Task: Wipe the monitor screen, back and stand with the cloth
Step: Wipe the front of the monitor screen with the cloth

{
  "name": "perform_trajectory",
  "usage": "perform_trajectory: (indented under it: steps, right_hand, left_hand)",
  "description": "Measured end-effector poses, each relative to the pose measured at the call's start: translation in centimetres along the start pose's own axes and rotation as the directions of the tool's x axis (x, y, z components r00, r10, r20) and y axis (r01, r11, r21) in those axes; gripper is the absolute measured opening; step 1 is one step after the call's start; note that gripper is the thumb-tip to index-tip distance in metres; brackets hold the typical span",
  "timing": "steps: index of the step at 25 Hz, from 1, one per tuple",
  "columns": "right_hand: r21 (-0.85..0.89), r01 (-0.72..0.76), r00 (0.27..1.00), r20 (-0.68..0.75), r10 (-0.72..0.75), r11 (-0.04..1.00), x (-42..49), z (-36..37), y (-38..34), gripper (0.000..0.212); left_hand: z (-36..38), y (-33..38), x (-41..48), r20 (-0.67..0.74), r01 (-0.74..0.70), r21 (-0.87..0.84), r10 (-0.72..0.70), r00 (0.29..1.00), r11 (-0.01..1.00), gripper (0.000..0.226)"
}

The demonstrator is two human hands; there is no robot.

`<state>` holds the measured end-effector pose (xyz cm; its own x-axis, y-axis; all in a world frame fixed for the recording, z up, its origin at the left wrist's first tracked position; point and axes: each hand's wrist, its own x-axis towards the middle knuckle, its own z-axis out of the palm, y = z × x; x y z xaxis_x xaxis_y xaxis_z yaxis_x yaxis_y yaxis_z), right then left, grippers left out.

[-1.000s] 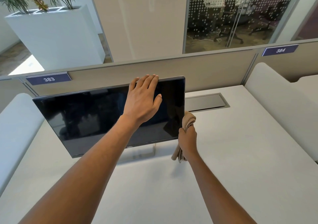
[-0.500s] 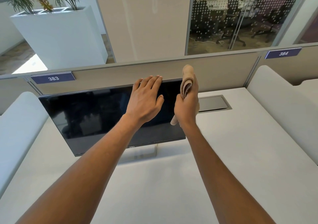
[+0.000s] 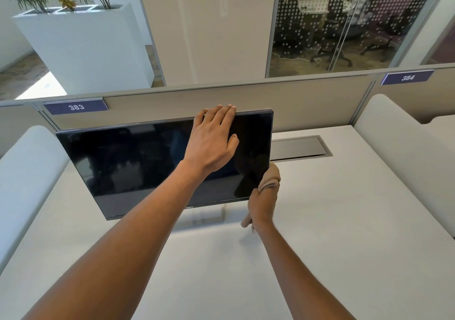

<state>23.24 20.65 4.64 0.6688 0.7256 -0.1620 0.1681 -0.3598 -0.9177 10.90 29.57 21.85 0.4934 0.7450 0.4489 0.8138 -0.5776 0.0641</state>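
At right edge of monitor [image 3: 138,167], right hand [image 3: 261,206] gripping cloth [image 3: 272,177], left hand [image 3: 211,142] flat on top

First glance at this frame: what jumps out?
The dark monitor mid-desk, with the left hand laid flat over its top right edge. The right hand grips a tan cloth at the monitor's lower right corner. Behind, purple tag 383 and tag 384 sit on the partition.

monitor [image 3: 138,162] on desk [image 3: 344,221] | partition [image 3: 307,100] behind | cable hatch [image 3: 299,148] right | planter [image 3: 81,49] beyond partition
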Motion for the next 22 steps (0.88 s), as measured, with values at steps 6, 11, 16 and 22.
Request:
perform_trajectory:
  steps: [6, 11, 16, 22]
  right_hand:
    - [0.233, 0.101, 0.991, -0.114, -0.076, 0.967, 0.5, -1.4, -8.3, 0.045]
    - [0.212, 0.368, 0.922, -0.211, -0.325, 0.905, 2.9, -2.0, -14.5, 0.059]
    - [0.078, 0.424, 0.892, -0.211, -0.4, 0.903, 4.0, -0.8, -11.2, 0.066]
    - [0.0, 0.156, 0.974, -0.168, -0.153, 0.988, 1.8, 1.9, -3.6, 0.052]
  left_hand:
    - [0.0, -0.1, -0.1, -0.002, -0.009, -0.01, 0.009, 1.0, 1.0, 0.066]
    - [-0.1, -0.2, 0.0, -0.004, -0.006, -0.011, 0.006, 1.0, 1.0, 0.064]
    - [0.1, -0.4, 0.1, -0.006, -0.019, -0.002, 0.019, 1.0, 1.0, 0.061]
    - [0.0, -0.3, 0.0, -0.006, -0.01, -0.025, 0.01, 1.0, 1.0, 0.058]
